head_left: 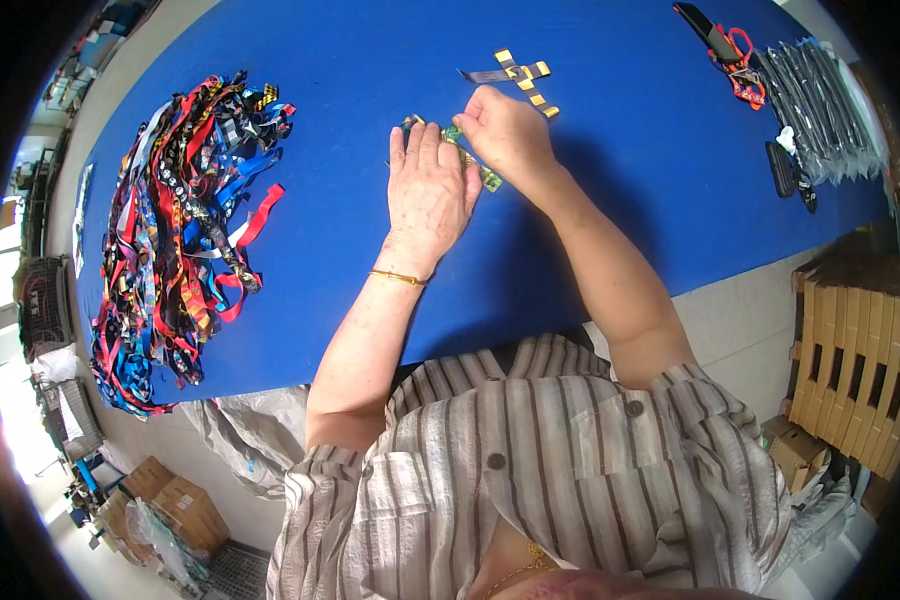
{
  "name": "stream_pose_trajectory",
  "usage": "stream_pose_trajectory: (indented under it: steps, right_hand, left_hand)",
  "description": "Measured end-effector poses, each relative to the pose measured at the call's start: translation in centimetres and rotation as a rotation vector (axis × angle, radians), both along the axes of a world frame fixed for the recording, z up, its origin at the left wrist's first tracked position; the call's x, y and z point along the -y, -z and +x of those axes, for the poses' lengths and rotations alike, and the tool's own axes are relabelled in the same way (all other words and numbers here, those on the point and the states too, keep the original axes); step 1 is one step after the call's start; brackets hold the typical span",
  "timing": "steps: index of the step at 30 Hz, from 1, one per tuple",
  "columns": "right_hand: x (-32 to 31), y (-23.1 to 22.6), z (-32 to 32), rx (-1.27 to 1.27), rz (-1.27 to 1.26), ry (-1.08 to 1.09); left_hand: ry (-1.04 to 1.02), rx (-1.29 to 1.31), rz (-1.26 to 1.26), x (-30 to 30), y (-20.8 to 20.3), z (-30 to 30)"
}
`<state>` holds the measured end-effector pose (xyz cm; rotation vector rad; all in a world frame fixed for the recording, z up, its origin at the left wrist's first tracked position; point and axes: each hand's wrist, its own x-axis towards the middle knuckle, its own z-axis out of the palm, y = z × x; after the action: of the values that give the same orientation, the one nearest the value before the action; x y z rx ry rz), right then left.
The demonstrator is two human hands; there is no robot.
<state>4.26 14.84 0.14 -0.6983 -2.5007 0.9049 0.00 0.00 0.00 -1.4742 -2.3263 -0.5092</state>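
Observation:
My left hand (pixel 425 185) lies flat with fingers stretched out, pressing on a green patterned strap (pixel 490 179) on the blue table. Most of that strap is hidden under the palm and fingers; bits of it show past the fingertips and beside the thumb. Close on its right, my right hand (pixel 510 130) is closed, thumb and fingers pinched at the strap's upper part. The exact grip is hidden by the fingers. Just beyond the right hand, a black and yellow strap (pixel 523 76) lies folded into a cross shape.
A big heap of colourful straps (pixel 175 240) covers the blue table's (pixel 350 60) left side. At the far right are bagged flat packs (pixel 820 110), red-handled scissors (pixel 738 50), a black phone-like object (pixel 703 28) and a small black item (pixel 780 170). Cardboard (pixel 855 360) stands beside the table.

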Motion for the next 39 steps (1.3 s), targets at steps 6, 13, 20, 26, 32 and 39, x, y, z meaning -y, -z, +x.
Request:
stream_pose_trajectory:
  steps: [6, 13, 20, 26, 32, 39]
  right_hand:
    - [-0.1, 0.2, 0.4, -0.001, 0.014, 0.006]
    - [0.0, 0.2, 0.2, -0.003, 0.020, 0.019]
    - [0.2, -0.2, 0.6, -0.053, 0.029, -0.004]
    - [0.2, -1.2, 0.7, 0.053, 0.012, -0.077]
    - [0.4, -1.5, 0.4, 0.126, -0.020, -0.051]
    - [0.5, -1.3, 0.2, 0.127, -0.007, -0.023]
  left_hand:
    - [-0.070, 0.017, -0.055, -0.1, 0.3, 0.3]
    - [-0.076, 0.037, -0.080, 0.1, -0.3, 0.4]
    - [-0.047, 0.051, -0.056, 0.1, -0.1, 0.3]
    - [-0.064, 0.051, -0.088, 0.2, -0.1, 0.3]
    - [-0.062, 0.040, -0.089, 0.2, 0.0, 0.3]
    - [-0.066, 0.032, -0.093, 0.1, 0.0, 0.3]
